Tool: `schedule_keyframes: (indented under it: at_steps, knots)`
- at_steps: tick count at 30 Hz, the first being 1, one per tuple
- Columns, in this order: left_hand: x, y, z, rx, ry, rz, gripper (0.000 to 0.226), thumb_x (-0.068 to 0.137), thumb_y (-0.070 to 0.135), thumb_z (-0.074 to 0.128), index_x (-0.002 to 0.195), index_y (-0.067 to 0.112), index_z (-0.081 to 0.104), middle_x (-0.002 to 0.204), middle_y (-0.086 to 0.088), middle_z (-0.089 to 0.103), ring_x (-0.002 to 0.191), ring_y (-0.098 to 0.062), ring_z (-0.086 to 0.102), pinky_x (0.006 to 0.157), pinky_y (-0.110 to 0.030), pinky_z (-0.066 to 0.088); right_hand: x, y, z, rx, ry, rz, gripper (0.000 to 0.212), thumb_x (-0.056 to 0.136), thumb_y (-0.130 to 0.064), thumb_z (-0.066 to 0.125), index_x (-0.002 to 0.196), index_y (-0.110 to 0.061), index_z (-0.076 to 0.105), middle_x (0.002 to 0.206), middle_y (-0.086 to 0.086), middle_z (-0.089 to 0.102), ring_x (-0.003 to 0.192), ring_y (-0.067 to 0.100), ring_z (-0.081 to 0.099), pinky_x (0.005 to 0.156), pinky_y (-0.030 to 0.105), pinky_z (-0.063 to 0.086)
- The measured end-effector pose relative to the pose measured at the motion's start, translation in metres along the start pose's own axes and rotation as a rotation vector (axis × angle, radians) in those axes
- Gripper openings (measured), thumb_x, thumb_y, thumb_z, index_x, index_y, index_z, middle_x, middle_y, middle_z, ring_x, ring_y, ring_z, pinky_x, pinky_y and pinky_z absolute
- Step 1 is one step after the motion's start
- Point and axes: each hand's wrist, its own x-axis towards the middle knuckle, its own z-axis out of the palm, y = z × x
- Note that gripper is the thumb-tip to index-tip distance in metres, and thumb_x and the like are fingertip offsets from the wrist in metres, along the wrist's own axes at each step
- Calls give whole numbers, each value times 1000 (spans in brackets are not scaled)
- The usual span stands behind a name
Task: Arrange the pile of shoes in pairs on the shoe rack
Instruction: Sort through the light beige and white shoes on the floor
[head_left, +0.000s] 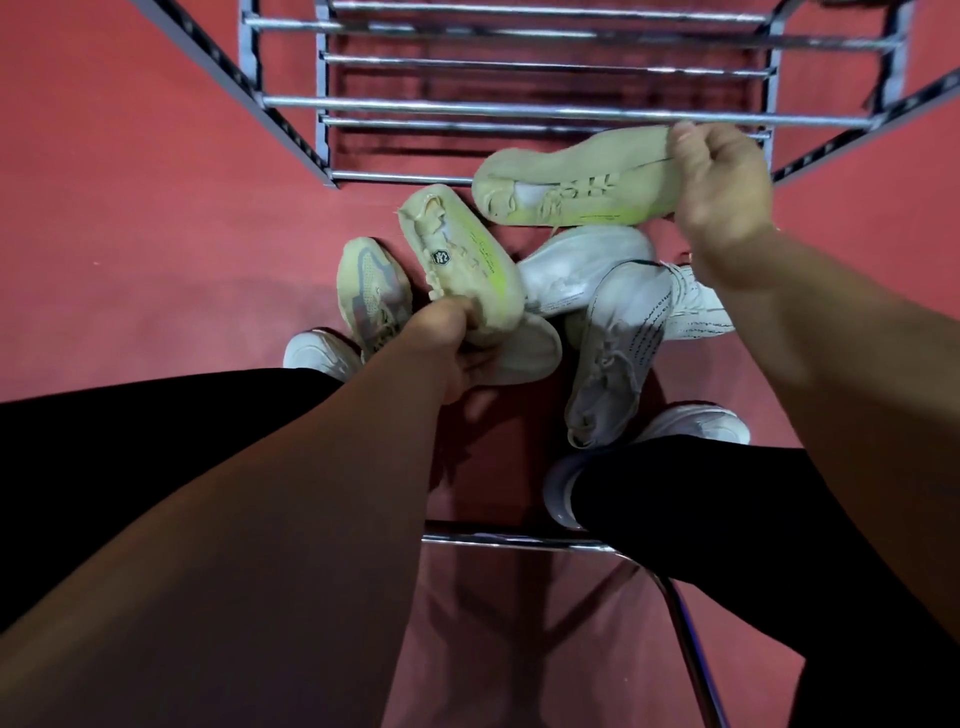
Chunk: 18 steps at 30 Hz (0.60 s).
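Forearms: both reach forward from the bottom of the view, over black-trousered legs, towards the red floor (130, 234).
Left hand (457, 348): fingers curled round one end of a beige sneaker with a lime stripe (462, 254), held just above the pile.
Right hand (722, 192): fingers and thumb pinch one end of the matching beige-and-lime sneaker (571, 182), lifted clear of the floor.
Pile: three white sneakers (618, 343) lie crossed over one another between the hands. A beige-and-grey sneaker (371, 291) sits just left of the left hand.
Shoe rack (519, 106): chrome bars, straight ahead beyond the pile. No shoe rests on the bars in view.
Key relation: the right hand's sneaker is the nearer to the rack, overlapping its front low bars. Its long axis runs across, parallel to them. The left hand's sneaker hangs back by the pile and angles diagonally toward the rack.
Step in hand: probably setting this matched pair on a shelf.
Next move needs: turning both sneakers one way, so that they sit side by side across the bars.
Risk: a narrow sole could slip between bars.
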Motion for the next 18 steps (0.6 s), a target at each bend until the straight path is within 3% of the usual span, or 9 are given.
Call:
schedule_keyframes:
  at_steps: [4,6,8,10,13,15,16,18]
  knots:
    - [4,-10,-26,-42,100,-4,17,84,8,52,85,15,67,74,-10,68,57,-26,62,65,-35,55,-4,-1,-15,67,109,109,43,97,-62,51,97,-22,66,100,-2,76,94,18,74,84,47,63]
    - [8,-16,-37,-66,109,-3,21,84,2,48,81,14,66,78,-11,67,63,-27,61,64,-36,55,-2,3,-23,83,91,175,47,90,-72,55,83,-25,61,91,0,71,84,22,70,73,53,63]
    - [10,-17,-41,-122,106,16,27,85,-5,43,84,10,66,82,-16,68,70,-30,66,61,-43,59,0,6,-27,77,28,203,53,83,-76,61,71,-25,54,77,4,66,72,27,66,62,47,56]
    - [16,-15,-43,-148,124,38,33,84,-9,38,87,9,65,84,-17,67,69,-31,68,61,-47,60,0,3,-22,5,-73,263,61,75,-81,65,76,-20,59,77,7,70,71,29,71,68,44,60]
    - [19,-12,-48,-129,125,62,37,74,-10,36,90,7,64,79,-17,62,49,-26,62,57,-45,57,-6,-2,1,-137,-266,289,76,76,-83,65,84,-7,68,82,16,75,67,31,73,65,39,63]
    - [21,-14,-49,-111,95,43,36,79,-6,43,102,8,68,90,-18,71,68,-29,71,63,-48,59,-6,1,17,5,-281,343,87,69,-82,72,107,-4,70,100,18,77,80,31,77,72,43,65]
    - [20,-14,-48,-114,75,40,35,82,-5,46,105,9,70,94,-16,74,76,-30,72,65,-48,60,-6,3,24,108,-271,389,83,69,-77,76,114,-8,67,109,15,77,89,28,78,80,43,64]
    - [20,-15,-44,-119,47,49,32,82,-7,48,96,11,71,89,-12,73,74,-27,70,67,-42,61,-8,9,37,311,-300,426,48,86,-52,76,109,-13,62,118,8,75,102,23,76,91,35,61]
